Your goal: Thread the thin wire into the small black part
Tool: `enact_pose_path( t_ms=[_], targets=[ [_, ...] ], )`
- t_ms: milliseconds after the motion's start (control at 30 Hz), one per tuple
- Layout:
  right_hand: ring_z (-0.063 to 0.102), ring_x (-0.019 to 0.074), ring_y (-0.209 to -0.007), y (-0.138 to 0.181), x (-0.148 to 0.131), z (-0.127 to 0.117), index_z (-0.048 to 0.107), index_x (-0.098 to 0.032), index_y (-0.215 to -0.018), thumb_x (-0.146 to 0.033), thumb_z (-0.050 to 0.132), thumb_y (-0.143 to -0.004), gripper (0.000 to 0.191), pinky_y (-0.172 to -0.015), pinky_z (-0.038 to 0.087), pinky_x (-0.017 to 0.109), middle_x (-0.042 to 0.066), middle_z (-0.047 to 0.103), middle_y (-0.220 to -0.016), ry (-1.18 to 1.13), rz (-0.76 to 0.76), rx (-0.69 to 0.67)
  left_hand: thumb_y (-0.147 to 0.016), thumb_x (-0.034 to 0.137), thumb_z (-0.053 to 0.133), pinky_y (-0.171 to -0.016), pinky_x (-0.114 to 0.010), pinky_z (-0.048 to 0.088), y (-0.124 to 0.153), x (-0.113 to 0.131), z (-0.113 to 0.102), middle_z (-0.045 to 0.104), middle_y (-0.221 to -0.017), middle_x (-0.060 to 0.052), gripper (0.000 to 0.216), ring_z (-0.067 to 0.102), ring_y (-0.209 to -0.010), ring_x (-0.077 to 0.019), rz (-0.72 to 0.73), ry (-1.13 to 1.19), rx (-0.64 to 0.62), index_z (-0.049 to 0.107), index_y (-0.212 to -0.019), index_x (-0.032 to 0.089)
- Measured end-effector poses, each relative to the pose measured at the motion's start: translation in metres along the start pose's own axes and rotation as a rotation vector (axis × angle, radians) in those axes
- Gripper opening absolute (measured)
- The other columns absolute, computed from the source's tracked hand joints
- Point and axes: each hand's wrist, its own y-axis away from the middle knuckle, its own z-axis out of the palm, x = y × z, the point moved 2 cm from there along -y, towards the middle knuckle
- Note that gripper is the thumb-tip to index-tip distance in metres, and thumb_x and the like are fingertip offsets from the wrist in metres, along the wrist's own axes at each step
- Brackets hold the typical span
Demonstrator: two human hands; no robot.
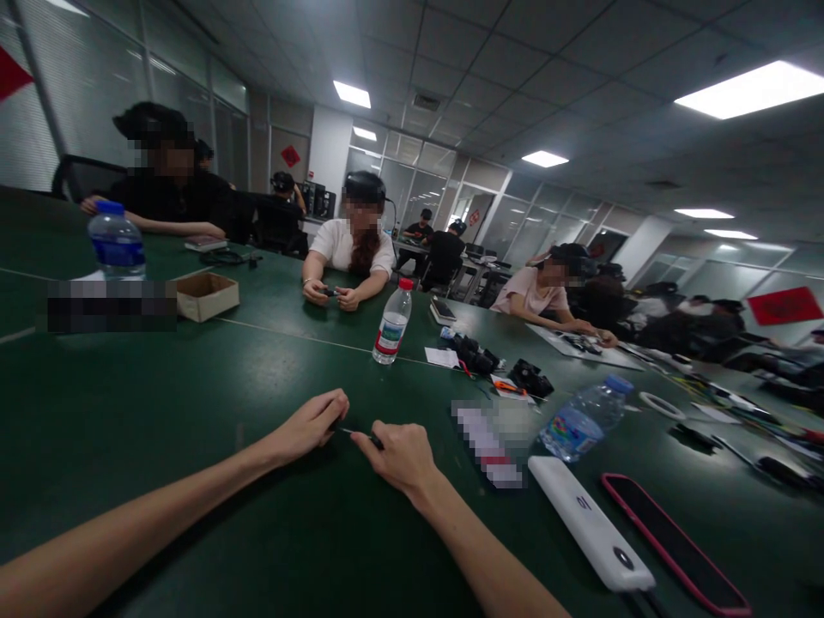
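My right hand (404, 453) is closed around the dark handle of what looks like a small screwdriver (346, 431). Its thin metal shaft points left, toward my other hand. My left hand (318, 422) is also closed, pinching a small dark piece (336, 425) at the shaft's far end. Fingers hide most of that piece, so its kind cannot be made out. Both hands are just above the green table (270, 515), a short gap apart.
Beyond my hands stands a red-capped bottle (390, 330). To the right are a blue-capped bottle (583, 421), a white power bank (585, 519) with a cable, and a pink-edged phone (673, 541). An open box (209, 298) sits far left. Several people sit around the table.
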Motion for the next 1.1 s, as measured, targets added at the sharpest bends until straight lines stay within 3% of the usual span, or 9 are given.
enact_pose_path(
  t_ms=[200,533,833,1100],
  targets=[
    [0.051,0.0095,-0.045,0.001,-0.003,-0.004,0.064,-0.016,-0.072,-0.058,0.029,-0.096,0.059,-0.046,0.023,0.021,0.004,0.065,-0.062,-0.011,0.021,-0.012,-0.091,0.058,0.032,-0.044,-0.018,0.028,0.002,0.002,0.000,0.035,-0.059,0.007,0.043,0.035,-0.048,-0.0086,0.036,-0.078,0.062,0.045,-0.078,0.019],
    [0.055,0.0111,-0.046,0.001,-0.003,-0.004,0.064,-0.017,-0.070,-0.057,0.032,-0.096,0.058,-0.046,0.028,0.021,0.005,0.065,-0.061,-0.002,0.067,0.007,-0.088,0.058,0.039,-0.045,-0.019,0.031,0.001,0.002,0.002,0.037,-0.063,0.007,0.037,0.037,-0.051,-0.0092,0.014,-0.074,0.062,0.043,-0.084,0.021],
    [0.058,0.0131,-0.050,-0.001,0.002,0.000,0.064,-0.018,-0.072,-0.056,0.031,-0.097,0.055,-0.049,0.030,0.022,0.006,0.066,-0.063,-0.025,0.164,0.018,-0.086,0.040,0.052,-0.048,-0.019,0.030,0.001,0.004,0.001,0.038,-0.063,0.008,0.024,0.037,-0.051,-0.0087,0.013,-0.001,-0.007,0.043,-0.099,0.022],
    [0.055,0.0117,-0.050,0.001,0.007,-0.002,0.060,-0.019,-0.072,-0.051,0.037,-0.096,0.046,-0.050,0.034,0.022,0.002,0.062,-0.061,-0.301,0.310,0.058,-0.089,0.041,0.049,-0.049,-0.019,0.027,-0.005,-0.010,-0.001,0.032,-0.062,0.010,0.027,0.029,-0.048,-0.0062,-0.003,0.222,0.017,0.036,-0.104,0.023]
  ],
)
